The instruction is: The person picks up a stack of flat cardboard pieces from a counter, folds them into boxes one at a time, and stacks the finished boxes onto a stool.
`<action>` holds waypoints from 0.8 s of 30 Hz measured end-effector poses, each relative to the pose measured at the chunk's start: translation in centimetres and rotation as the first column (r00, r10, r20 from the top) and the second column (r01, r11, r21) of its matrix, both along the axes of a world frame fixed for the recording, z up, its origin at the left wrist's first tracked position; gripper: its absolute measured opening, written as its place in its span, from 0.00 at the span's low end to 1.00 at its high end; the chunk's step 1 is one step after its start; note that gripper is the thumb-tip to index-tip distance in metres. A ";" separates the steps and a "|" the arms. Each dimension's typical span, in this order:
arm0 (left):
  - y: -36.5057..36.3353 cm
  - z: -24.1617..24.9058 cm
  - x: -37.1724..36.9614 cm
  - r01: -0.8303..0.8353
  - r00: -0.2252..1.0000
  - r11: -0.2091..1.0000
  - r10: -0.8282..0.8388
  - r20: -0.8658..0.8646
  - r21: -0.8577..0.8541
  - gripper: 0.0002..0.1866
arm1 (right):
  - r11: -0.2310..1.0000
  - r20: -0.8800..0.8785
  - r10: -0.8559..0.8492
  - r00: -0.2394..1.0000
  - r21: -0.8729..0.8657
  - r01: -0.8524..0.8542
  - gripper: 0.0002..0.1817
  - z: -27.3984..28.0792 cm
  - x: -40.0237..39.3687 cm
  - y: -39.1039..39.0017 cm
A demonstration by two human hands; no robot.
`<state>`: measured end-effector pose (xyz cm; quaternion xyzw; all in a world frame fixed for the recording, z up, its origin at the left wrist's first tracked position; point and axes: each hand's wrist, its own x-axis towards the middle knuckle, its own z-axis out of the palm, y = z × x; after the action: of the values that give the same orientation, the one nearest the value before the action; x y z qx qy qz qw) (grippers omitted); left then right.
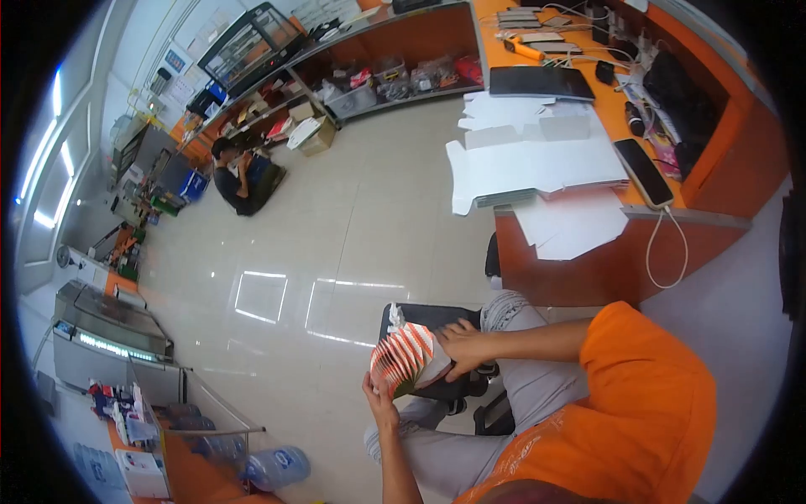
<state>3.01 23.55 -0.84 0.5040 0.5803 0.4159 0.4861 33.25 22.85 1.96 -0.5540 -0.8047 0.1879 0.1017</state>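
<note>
A fanned stack of orange-and-white striped paper pieces [401,359] is between my two hands, over a dark stool-like surface [432,317]. I cannot make out whether they are bags or flat boxes. My left hand [382,401] is closed on the stack's lower left edge, thumb and fingers partly hidden by the paper. At the plain pale right end of the stack lies my right hand [462,346], its fingers bent over the edge and gripping it. A crumpled whitish scrap [395,316] sits just above the stack.
To the right, an orange desk [520,214] bears flat white cardboard sheets [537,160], a black laptop-like slab [541,82] and a phone [644,172] on a cable. Another person [239,181] crouches at the far left. Water bottles [277,468] lie at lower left.
</note>
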 end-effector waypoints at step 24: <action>-8.3 7.0 -8.2 -0.289 0.952 0.957 0.291 -0.091 0.033 0.29 | 0.868 -0.201 -0.480 0.854 -0.252 0.429 0.20 26.7 36.2 -3.3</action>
<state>-5.23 15.28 6.16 0.4372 0.6662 0.4641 0.3868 69.43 19.60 28.65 -0.7072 -0.6071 0.3078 0.1913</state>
